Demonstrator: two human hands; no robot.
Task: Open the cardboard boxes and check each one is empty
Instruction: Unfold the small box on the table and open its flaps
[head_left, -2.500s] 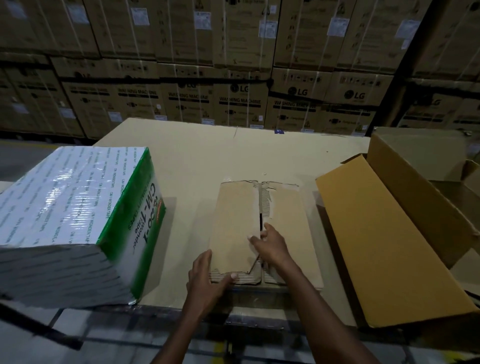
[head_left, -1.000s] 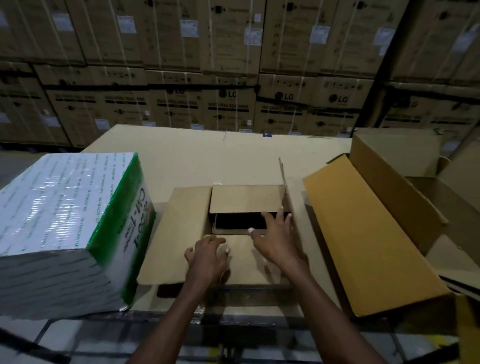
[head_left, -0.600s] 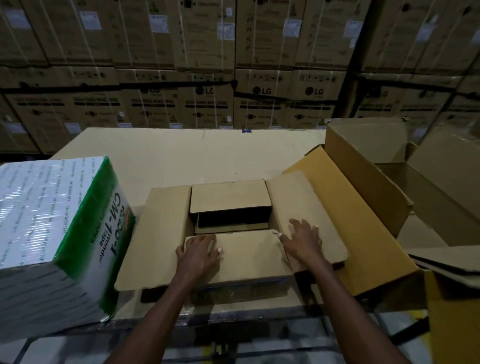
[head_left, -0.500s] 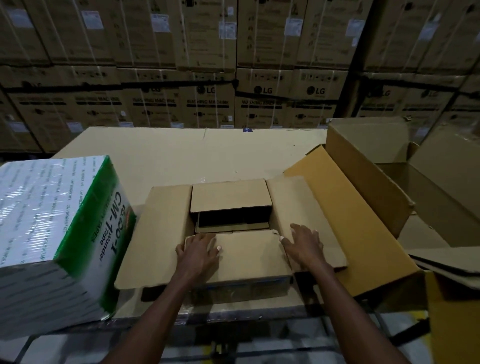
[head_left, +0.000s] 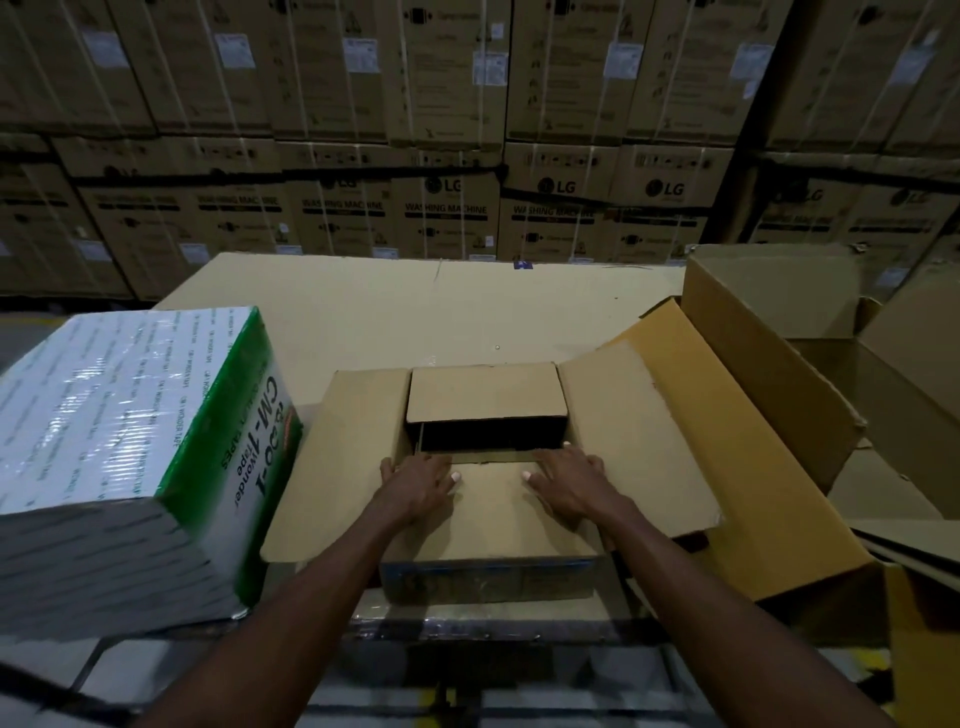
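Observation:
A small cardboard box (head_left: 488, 577) sits at the near edge of the table. Its two long flaps are spread flat, the left flap (head_left: 337, 457) and the right flap (head_left: 634, 441). The far inner flap (head_left: 485, 392) still lies over the opening, and a dark gap (head_left: 491, 434) shows between it and the near inner flap (head_left: 498, 514). My left hand (head_left: 418, 480) and my right hand (head_left: 569, 480) rest side by side on the near inner flap. Their fingertips hook over its far edge and the thumbs lie on top. What is inside the box is hidden in shadow.
A shrink-wrapped white and green package of tapes (head_left: 119, 431) stands close on the left. A larger open cardboard box (head_left: 753, 353) lies to the right, under the small box's right flap. A cardboard sheet (head_left: 415, 306) covers the table. Stacked LG washing machine cartons (head_left: 447, 208) fill the background.
Both long flaps were pulled apart and laid flat. My right hand moved off the right flap onto the near inner flap, and both hands slid forward to its far edge.

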